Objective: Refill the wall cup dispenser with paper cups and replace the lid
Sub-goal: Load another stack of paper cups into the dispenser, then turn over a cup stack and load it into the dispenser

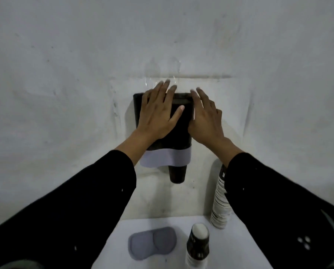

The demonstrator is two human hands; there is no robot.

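Black wall dispenser [181, 131] is mounted on the far wall, 1 dark cup [177, 174] protruding below its white band. Left hand [158, 115] lies flat on its top, fingers spread, gripping nothing. Right hand [206, 118] presses its right edge, fingers extended. 2 cup stacks [220, 202] stand on the near table [162, 226] beside a grey pad [152, 242]
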